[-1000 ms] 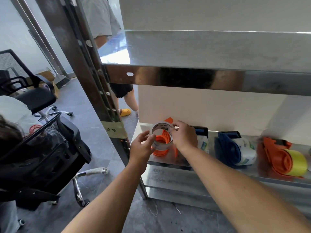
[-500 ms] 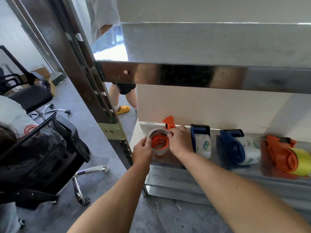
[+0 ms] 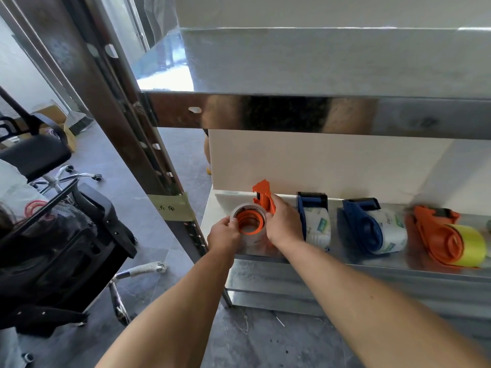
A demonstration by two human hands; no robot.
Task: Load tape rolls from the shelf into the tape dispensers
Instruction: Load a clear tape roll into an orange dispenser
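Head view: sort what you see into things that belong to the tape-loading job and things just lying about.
Job: clear tape roll, orange dispenser, left hand, right hand, blue dispensers, yellow-tape dispenser, shelf.

Lying about: office chair, cardboard box.

The right hand (image 3: 283, 221) covers most of the orange dispenser (image 3: 261, 193), so only its upright end and the hub inside the clear tape roll (image 3: 248, 221) show, and the roll's lower rim is lost behind both hands. The left hand (image 3: 224, 233) hides its fingertips behind the roll, so how they sit on it cannot be told. At the right edge the far orange dispenser with yellow tape (image 3: 451, 239) is smeared, and a small grey thing beyond it is cut off.
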